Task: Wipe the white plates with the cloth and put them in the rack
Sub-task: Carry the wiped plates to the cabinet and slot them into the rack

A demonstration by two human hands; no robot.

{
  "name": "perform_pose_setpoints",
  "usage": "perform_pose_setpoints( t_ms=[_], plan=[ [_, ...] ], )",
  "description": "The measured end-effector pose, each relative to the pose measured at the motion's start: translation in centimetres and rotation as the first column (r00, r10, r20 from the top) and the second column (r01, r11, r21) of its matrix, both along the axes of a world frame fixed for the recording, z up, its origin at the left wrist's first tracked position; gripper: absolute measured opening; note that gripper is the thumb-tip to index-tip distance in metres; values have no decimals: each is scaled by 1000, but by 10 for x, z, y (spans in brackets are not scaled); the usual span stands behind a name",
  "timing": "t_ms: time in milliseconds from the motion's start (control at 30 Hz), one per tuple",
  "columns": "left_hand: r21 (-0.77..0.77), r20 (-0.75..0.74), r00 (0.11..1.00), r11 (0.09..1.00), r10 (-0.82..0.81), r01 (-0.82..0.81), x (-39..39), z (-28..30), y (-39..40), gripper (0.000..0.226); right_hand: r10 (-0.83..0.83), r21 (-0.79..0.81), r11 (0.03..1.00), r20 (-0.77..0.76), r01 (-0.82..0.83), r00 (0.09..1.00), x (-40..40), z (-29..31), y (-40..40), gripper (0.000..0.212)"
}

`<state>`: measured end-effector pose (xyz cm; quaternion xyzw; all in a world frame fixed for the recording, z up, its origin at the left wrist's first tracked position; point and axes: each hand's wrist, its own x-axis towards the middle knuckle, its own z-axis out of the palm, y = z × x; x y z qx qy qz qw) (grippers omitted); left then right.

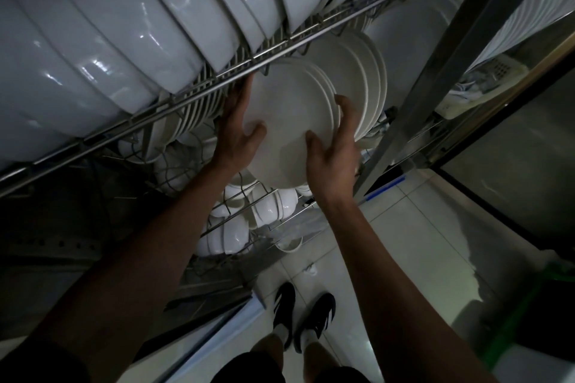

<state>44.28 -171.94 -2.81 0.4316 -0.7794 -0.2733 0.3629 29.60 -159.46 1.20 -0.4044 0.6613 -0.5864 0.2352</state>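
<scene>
The rack (217, 78) is already crowded with standing dishes, so you are at the racking step. You hold a small stack of white plates (286, 121) just under its upper rail: left hand (238, 127) grips one edge, right hand (334, 149) the other. Next, guide them upright into a free slot.

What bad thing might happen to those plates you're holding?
Both hands, left hand and right hand, hold several stacked plates by their edges only, so one might slide out and smash on the tiled floor. The stack sits close under the metal rack rail, so it might knock and chip there.
</scene>
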Motion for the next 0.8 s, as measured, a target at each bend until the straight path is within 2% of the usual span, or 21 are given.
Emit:
perform_pose_setpoints(
  t_ms=[233, 400, 700, 800],
  plan=[
    [0, 22, 1000, 1000, 19, -19, 3, -4, 3, 90, -5, -137, 991, -58, -3, 998, 5, -18, -9, 63],
    [30, 70, 998, 1000, 1, -3, 1, -4, 2, 94, -7, -176, 984, -42, 0, 999, 10, -21, -11, 64],
    [185, 169, 982, 976, 87, -119, -11, -4, 25, 87, -23, -196, 981, -39, 15, 999, 17, -21, -16, 66],
    [126, 246, 959, 976, 143, -178, -17, -5, 39, 79, -38, -209, 977, -33, 30, 999, 20, -22, -17, 66]
  ],
)
